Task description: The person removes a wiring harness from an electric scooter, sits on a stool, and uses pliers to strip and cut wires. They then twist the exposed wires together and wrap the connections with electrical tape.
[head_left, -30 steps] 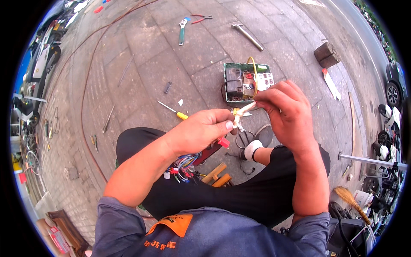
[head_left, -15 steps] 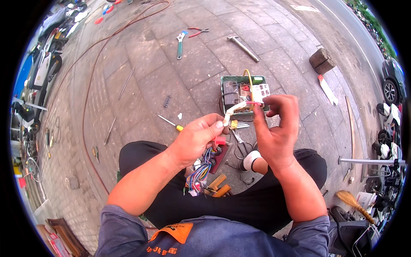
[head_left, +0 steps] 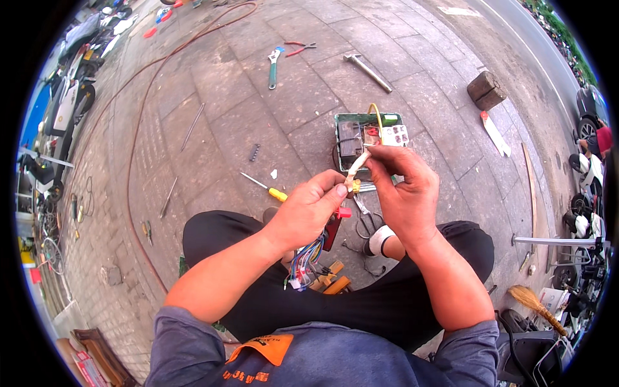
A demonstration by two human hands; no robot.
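Between my hands stretches a short white wrapped cable (head_left: 356, 169), slanting up to the right. My left hand (head_left: 308, 209) pinches its lower end between thumb and forefinger. At the upper end the fingertips of my right hand (head_left: 409, 193) are closed on it, partly covering that end. Below my left hand, a bundle of coloured wires (head_left: 305, 263) hangs near a dark red box (head_left: 333, 235), with a red connector (head_left: 343, 212) beside it. Just beyond my hands stands a green crate (head_left: 337, 129) holding a dark block, a white tray of small parts and a yellow loop.
A yellow-handled screwdriver (head_left: 277, 194) and scissors (head_left: 367, 222) lie close by. Farther off are an adjustable wrench (head_left: 273, 69), red-handled pliers (head_left: 299, 48), a hammer (head_left: 369, 73), a wooden block (head_left: 486, 90) and a long hose (head_left: 147, 84). At the right lies a straw broom (head_left: 534, 306).
My right hand has moved down and left, closer to my left hand, and now grips the white cable's upper end. The small red piece at its fingertips no longer shows.
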